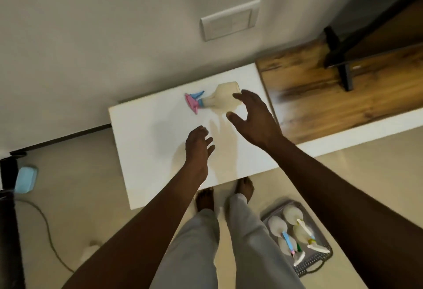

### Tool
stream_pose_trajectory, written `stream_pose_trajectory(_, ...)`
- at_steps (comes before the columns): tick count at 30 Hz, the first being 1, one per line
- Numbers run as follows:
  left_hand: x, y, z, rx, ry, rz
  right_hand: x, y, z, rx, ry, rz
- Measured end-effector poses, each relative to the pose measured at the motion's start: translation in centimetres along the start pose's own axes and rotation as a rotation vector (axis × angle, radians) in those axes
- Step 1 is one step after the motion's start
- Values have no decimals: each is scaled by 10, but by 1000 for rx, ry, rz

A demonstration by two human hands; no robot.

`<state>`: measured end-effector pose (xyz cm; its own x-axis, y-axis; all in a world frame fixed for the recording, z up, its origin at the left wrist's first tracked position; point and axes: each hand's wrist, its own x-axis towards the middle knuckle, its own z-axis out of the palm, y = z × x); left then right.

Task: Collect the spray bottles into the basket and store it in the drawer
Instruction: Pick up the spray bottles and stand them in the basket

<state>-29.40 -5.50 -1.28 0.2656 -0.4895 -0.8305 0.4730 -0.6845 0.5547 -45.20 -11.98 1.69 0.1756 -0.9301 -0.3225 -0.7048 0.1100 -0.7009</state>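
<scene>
A translucent spray bottle (219,98) with a pink and blue trigger head lies on its side near the back of the white tabletop (160,142). My right hand (254,119) hovers open just right of the bottle's base, fingers spread, not touching it as far as I can tell. My left hand (198,149) is open above the middle of the tabletop, holding nothing. A grey basket (306,266) stands on the floor at the lower right with several spray bottles (293,233) lying in it.
A wooden surface (332,92) adjoins the white top on the right, with a black stand (343,64) on it. A wall with a switch plate (230,20) is behind. My feet (225,193) are at the table's front edge. A blue object (25,180) and a cable (45,231) lie at left.
</scene>
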Motion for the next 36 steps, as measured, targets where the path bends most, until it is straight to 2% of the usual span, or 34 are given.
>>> stream_pose_trajectory(4,34,10,24,-137,23,-110,65,10,14,-133,-77,-42)
stream_pose_trajectory(10,76,21,61,-305,-4,-233,130,26,34,-259,-263,23)
stream_pose_trajectory(14,96,24,79,-403,-22,-252,139,31,42,-228,-282,40)
stream_pose_trajectory(19,99,19,80,-450,-54,-240,125,30,44,-94,-222,111)
stream_pose_trajectory(28,39,-3,40,-258,-227,-61,33,23,28,248,27,226)
stream_pose_trajectory(36,-46,-7,7,259,-350,156,-90,10,15,540,262,328)
